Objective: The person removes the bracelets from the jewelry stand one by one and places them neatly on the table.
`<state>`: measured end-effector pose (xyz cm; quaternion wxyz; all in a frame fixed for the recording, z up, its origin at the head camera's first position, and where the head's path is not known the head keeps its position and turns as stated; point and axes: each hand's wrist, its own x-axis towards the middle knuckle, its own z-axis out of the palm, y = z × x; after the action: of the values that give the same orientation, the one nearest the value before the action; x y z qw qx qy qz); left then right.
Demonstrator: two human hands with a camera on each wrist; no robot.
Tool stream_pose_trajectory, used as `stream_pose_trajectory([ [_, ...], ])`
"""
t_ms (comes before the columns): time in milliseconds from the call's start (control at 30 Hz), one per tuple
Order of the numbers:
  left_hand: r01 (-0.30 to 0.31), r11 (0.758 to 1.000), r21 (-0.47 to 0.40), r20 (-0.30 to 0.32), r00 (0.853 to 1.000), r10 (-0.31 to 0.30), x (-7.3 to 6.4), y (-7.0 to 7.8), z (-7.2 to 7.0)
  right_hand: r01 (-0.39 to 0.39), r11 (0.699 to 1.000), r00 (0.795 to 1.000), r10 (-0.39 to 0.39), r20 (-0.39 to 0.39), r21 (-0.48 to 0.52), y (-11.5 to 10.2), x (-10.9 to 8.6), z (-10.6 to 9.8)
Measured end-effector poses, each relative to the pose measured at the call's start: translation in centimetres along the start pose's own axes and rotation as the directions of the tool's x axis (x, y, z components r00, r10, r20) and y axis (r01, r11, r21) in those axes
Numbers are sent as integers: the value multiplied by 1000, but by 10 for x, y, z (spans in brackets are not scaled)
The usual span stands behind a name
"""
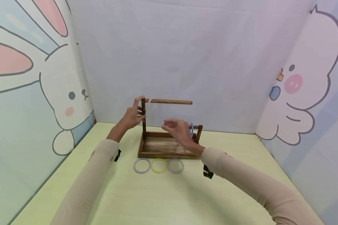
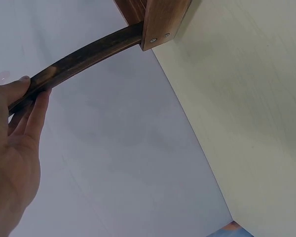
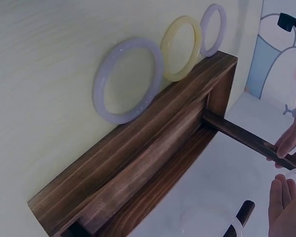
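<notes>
A brown wooden rack (image 1: 169,155) has a tray base, a tall left post with a long upper bar (image 1: 171,102), and a shorter bar at the right. My left hand (image 1: 133,117) grips the tall post (image 2: 89,57) near its top, thumb and fingers on opposite sides. Around the upper bar, close to that post, hangs a whitish translucent ring (image 1: 150,100). Below the bar, my right hand (image 1: 180,131) hovers over the tray with fingers extended and nothing visibly held. Partly behind it, a blue ring (image 1: 192,128) hangs on the short bar.
Three rings lie in a row before the rack: a pale lilac ring (image 1: 142,172), a yellow ring (image 1: 159,172) and another pale lilac ring (image 1: 176,172). The pale yellow table (image 1: 146,200) meets a plain back wall and cartoon-printed side walls.
</notes>
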<state>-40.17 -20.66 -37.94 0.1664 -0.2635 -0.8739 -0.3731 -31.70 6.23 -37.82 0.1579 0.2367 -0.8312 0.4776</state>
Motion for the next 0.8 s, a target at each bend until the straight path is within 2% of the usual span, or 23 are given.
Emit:
stream_pose_trajectory([
  [367,-9,1000,-4,-9,1000,9,1,0,2,79,997,996,-80,-28,-24,0,27,10],
  [800,-19,1000,-10,-11,1000,19,1,0,1,44,999,996,-45,-74,-23,3,41,20],
])
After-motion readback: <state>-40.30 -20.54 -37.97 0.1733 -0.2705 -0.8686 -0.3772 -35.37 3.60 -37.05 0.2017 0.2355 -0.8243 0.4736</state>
